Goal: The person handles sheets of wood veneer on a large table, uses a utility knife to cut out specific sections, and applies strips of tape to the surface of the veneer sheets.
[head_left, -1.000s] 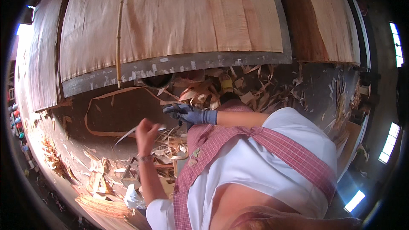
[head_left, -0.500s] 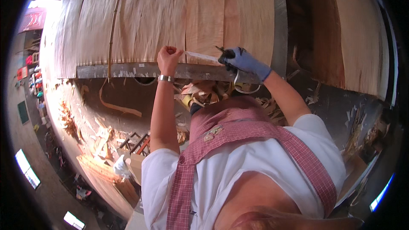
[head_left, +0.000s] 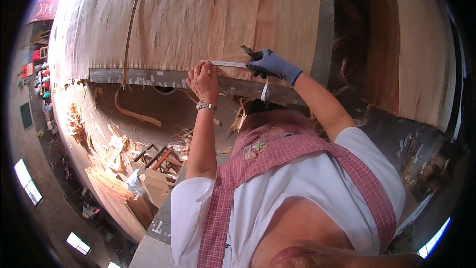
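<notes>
A thin white strip of tape [head_left: 229,64] with a row of small dark marks stretches over the near edge of the pale wood veneer sheets [head_left: 183,25]. My bare left hand [head_left: 203,82], fingers curled and lowered to the sheet edge, holds the strip's left end. My right hand [head_left: 272,64], in a blue glove with dark fingers, grips the strip farther right. A dark, narrow tool [head_left: 249,51] sticks out of the same fist; its kind is unclear. More of the strip hangs below the right hand toward my apron [head_left: 277,139].
A grey table edge [head_left: 144,76] runs under the sheets. A thin stick [head_left: 130,34] lies across them at left. Another veneer stack [head_left: 421,49] stands at right. Wood scraps [head_left: 116,151] and a dark-and-red frame [head_left: 161,159] lie on the floor at left.
My left hand has come down onto the sheet edge and turned knuckles up, nearer the right hand. My right hand has shifted slightly left, and the strip between them is more level.
</notes>
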{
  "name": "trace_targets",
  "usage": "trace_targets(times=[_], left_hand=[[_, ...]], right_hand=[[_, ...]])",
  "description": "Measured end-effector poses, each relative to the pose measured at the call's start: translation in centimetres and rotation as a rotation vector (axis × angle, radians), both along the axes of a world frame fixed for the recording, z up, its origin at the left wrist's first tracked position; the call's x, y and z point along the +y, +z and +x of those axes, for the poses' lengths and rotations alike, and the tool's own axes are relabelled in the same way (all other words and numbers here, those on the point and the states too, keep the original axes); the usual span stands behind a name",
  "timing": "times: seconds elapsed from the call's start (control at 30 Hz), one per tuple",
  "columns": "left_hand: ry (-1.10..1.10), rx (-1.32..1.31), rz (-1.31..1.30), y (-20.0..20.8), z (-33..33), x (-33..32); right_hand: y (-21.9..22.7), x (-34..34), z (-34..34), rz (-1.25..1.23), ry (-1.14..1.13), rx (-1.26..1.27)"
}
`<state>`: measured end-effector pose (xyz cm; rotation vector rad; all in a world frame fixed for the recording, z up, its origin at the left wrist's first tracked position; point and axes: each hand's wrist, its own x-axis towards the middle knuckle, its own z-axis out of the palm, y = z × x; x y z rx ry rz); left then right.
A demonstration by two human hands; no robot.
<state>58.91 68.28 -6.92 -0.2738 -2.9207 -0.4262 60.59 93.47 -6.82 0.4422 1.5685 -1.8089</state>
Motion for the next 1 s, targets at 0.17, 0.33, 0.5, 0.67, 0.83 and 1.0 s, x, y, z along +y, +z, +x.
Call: trace_targets(times=[0.17, 0.33, 0.5, 0.67, 0.83, 1.0], left_hand=[[-0.179, 0.029, -0.003, -0.5, 1.1, 0.0], [-0.273, -0.053, -0.114, 0.8, 1.5, -0.3], [-0.364, -0.119, -0.131, 1.7, 1.9, -0.7], [-0.324, -0.087, -0.231, 2.0, 2.9, 2.5], [-0.470, -0.246, -0.026, 3.2, 7.0, 8.1], [-0.416, -0.264, -0.116, 2.7, 7.6, 9.2]], right_hand=[[0.8, -0.2, -0.3, 0.086, 0.031, -0.011], [0.7, 0.4, 0.9, 0.062, 0.008, -0.027], [1.6, 1.4, 3.4, 0.369, 0.010, 0.004], [0.7, 1.6, 3.4, 0.483, 0.051, 0.047], [-0.6, 2.5, 4.1, 0.373, 0.055, 0.043], [-0.2, 5.9, 5.2, 0.144, 0.177, 0.154]])
